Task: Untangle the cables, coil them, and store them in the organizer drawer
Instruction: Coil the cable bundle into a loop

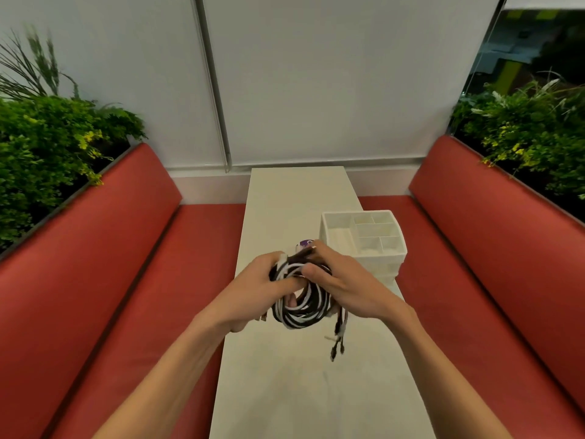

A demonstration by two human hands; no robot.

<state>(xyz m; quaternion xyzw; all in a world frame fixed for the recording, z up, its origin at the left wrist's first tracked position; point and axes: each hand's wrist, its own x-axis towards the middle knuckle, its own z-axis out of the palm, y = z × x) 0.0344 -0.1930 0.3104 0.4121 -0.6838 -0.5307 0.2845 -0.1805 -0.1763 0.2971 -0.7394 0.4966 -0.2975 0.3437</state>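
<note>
Two bare hands hold one bundle of cables (302, 313) in the air, just above a narrow table (294, 391). The left hand (266, 288) curls round the upper left of the bundle, fingers closed on several strands. The right hand (343, 282) curls over the upper right, thumb pressed against the loops. Holding from both sides likely keeps the loops together while the person hunts for a strand to free.

Black and white cords, thin, round and smooth, wind together in a rough ring. The colours cross over one another, so the bundle looks tangled rather than neatly coiled. A few loose ends (337, 343) hang below the right wrist, tipped with small plugs, clear of the tabletop.

Just beyond the right hand, on the table's right edge, stands a white plastic organizer (326, 231). Its open top is divided into square and oblong compartments, and shallow drawers (384, 270) stack beneath; they look closed. It sits within easy reach, probably so that finished coils can go straight in. A small purple object (305, 242) peeks out behind the fingers; what it is cannot be told.

Smooth red padded benches (126, 248) flank the pale matte table, with leafy green plants (47, 144) behind them.
</note>
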